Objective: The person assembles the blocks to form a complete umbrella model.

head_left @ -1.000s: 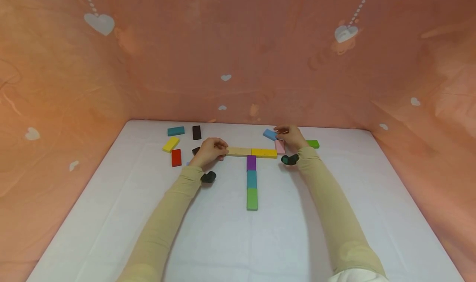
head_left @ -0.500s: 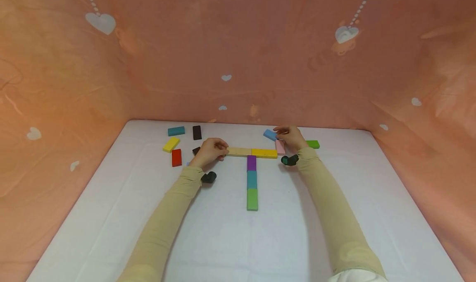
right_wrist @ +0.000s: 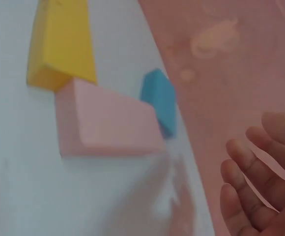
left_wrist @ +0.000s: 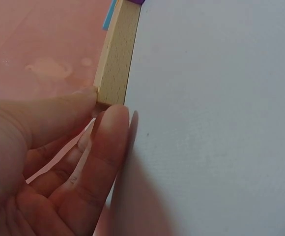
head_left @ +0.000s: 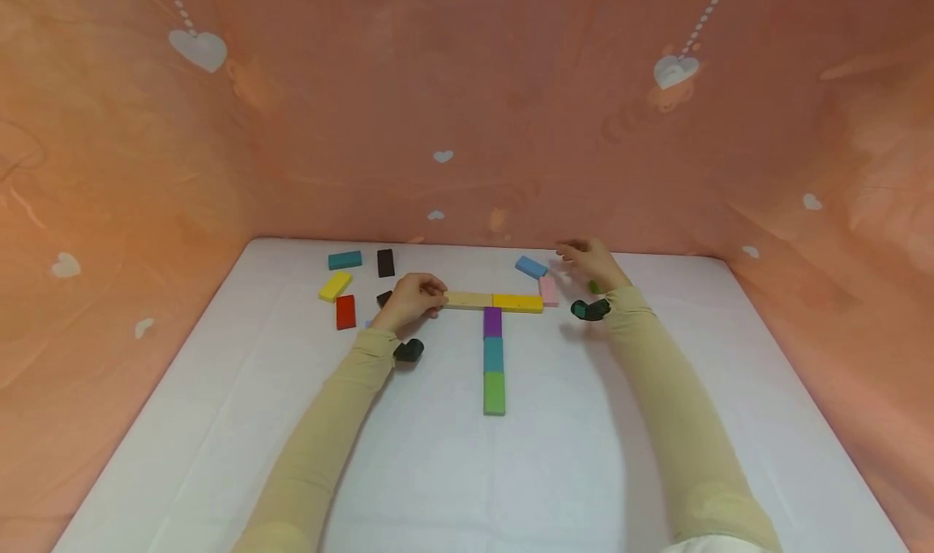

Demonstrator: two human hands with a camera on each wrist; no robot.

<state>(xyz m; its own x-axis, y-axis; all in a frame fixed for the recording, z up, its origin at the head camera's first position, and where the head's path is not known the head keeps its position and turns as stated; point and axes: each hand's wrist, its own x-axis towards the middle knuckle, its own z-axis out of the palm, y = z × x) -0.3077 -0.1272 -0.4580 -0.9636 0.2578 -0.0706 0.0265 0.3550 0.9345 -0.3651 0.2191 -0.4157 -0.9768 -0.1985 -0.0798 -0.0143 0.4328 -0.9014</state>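
My left hand (head_left: pixel 412 300) pinches the left end of a plain wooden block (head_left: pixel 469 300) between thumb and finger; in the left wrist view the block (left_wrist: pixel 120 54) lies just beyond the fingertips. Right of it, end to end, lies a yellow block (head_left: pixel 518 303). Below their joint a column runs toward me: a purple block (head_left: pixel 492 323), a teal block (head_left: pixel 493 355) and a light green block (head_left: pixel 494 394). A pink block (head_left: pixel 549 292) touches the yellow one's right end, with a blue block (head_left: pixel 531 267) behind. My right hand (head_left: pixel 594 263) hovers to their right, fingers loose, holding nothing.
At the left lie a teal block (head_left: pixel 344 260), a black block (head_left: pixel 385 263), a yellow block (head_left: pixel 336 285) and a red block (head_left: pixel 345 312). Another dark block (head_left: pixel 383 298) is partly behind my left hand. My right hand mostly covers a green block (head_left: pixel 593 287).
My right hand has left the pink and blue blocks and moved to the right, covering most of the green block there. The left hand stays at the wooden block.
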